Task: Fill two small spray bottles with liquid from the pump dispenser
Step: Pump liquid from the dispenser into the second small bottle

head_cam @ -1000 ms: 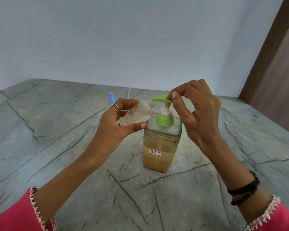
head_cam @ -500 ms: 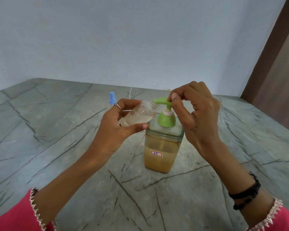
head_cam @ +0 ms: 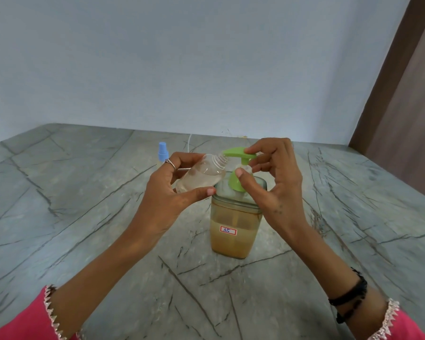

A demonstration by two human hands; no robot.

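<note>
A clear square pump dispenser [head_cam: 234, 238] with amber liquid and a "35" label stands on the table. Its green pump head [head_cam: 234, 153] points left. My left hand [head_cam: 166, 201] grips a small clear spray bottle [head_cam: 201, 176], uncapped and tilted, with its threaded mouth right under the spout. A little clear liquid lies in it. My right hand [head_cam: 279, 190] pinches the pump, one fingertip on top of the head and the thumb on the green collar. A second small bottle with a blue spray cap [head_cam: 162, 152] stands behind my left hand, mostly hidden.
The grey marble-patterned table [head_cam: 84, 217] runs back to a pale wall. A thin white tube [head_cam: 189, 143] lies near the wall behind the bottles. A brown door or panel [head_cam: 407, 106] stands at the right.
My right thumb has dropped from the top of the pump head to the green collar, and the other fingers have spread. The left hand keeps the bottle at the spout.
</note>
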